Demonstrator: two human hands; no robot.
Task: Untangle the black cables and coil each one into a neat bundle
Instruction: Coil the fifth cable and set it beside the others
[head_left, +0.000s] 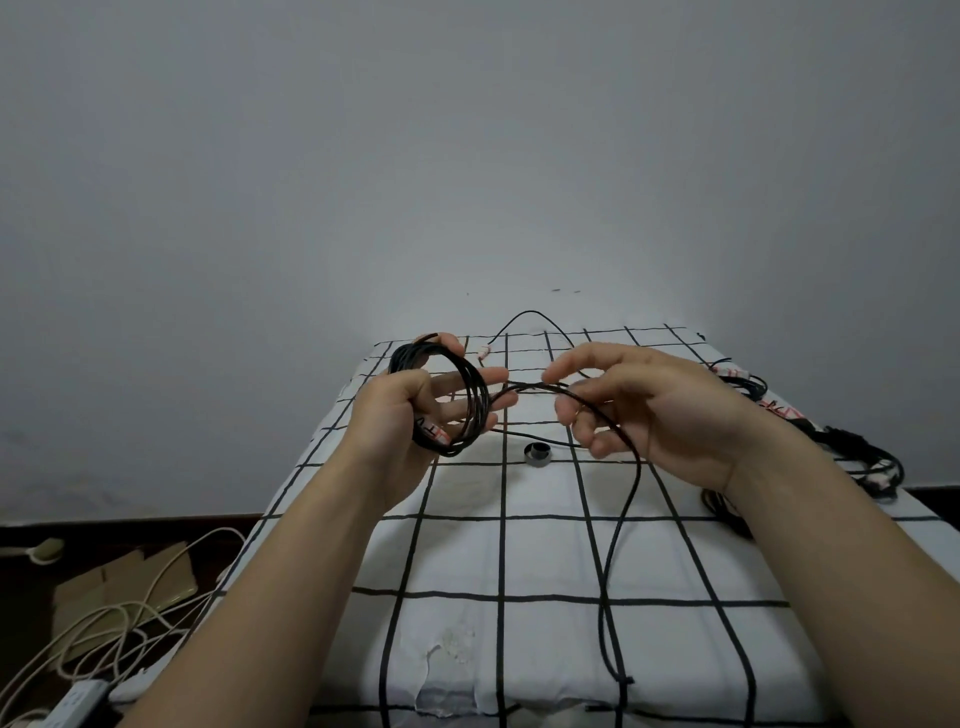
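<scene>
Nearest: noted cable (613, 597) slack, trailing down checked sheet (467, 551). Mid: found left hand (400, 410) gripping coil (467, 400), thumb over loops, fingers through them. Found right hand (649, 410) loosely curled round same cable just beside coil. Beyond: logged tape roll (537, 453) on sheet, other cables (857, 457) heaped far right.

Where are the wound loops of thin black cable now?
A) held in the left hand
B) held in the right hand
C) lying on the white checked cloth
A: the left hand grips the round coil of thin black cable, while the right hand pinches only its loose strand.
</scene>
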